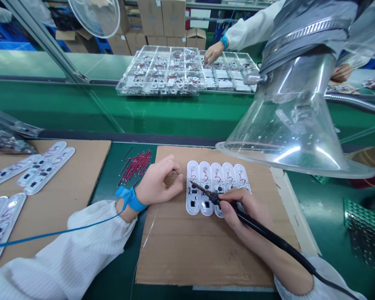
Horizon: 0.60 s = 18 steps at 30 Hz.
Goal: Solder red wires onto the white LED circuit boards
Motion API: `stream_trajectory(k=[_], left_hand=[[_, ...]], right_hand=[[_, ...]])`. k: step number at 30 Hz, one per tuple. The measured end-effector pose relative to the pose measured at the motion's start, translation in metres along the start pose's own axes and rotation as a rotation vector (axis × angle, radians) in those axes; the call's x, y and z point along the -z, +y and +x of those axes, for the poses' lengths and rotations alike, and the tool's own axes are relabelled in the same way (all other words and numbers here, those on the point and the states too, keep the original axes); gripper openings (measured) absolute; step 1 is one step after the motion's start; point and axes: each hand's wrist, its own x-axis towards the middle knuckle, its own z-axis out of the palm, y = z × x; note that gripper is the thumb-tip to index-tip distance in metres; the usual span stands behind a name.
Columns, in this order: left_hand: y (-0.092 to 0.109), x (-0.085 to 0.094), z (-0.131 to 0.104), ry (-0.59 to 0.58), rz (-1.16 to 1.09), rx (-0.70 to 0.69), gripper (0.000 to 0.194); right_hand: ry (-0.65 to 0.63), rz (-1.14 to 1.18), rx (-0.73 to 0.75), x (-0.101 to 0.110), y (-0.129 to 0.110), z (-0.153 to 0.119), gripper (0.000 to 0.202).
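Note:
My right hand (246, 208) is closed round the black handle of a soldering iron (256, 225). Its tip reaches the leftmost of several white, rounded-end circuit boards (193, 204) lying side by side on cardboard. Close to the tip, on the left, my left hand (159, 181) pinches thin solder wire (151, 227), which trails down across the cardboard. That hand wears a blue wrist strap (131, 198) with a cord. Beside it lies a pile of short red wires (137, 164). My right hand partly hides the boards on the right.
A clear fume hood (293, 137) hangs low at upper right. More boards (46, 166) lie on cardboard (81, 175) at left. Divided clear trays (162, 89) stand beyond the green ledge, where another person's hand (214, 53) reaches in. Green perforated sheet (362, 216) is at right.

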Motion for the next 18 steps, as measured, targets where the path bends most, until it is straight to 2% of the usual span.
stream_trajectory(k=[6,9,12,16,18], left_hand=[[-0.005,0.001,-0.003,0.018,0.002,-0.003,0.016],[-0.002,0.001,-0.002,0.028,-0.019,-0.02,0.015],[0.017,-0.002,0.0,-0.022,-0.116,-0.027,0.015],[0.06,-0.013,-0.002,-0.186,-0.234,-0.002,0.013],[0.075,-0.018,-0.006,-0.227,-0.239,0.013,0.013]], right_hand=[[0.04,0.024,-0.004,0.005,0.004,-0.009,0.013],[0.127,0.094,-0.042,0.013,0.012,-0.017,0.015],[0.19,0.161,-0.013,0.018,0.015,-0.017,0.023],[0.038,0.074,0.14,0.013,0.004,-0.015,0.025],[0.025,-0.006,0.174,0.006,-0.002,-0.019,0.022]])
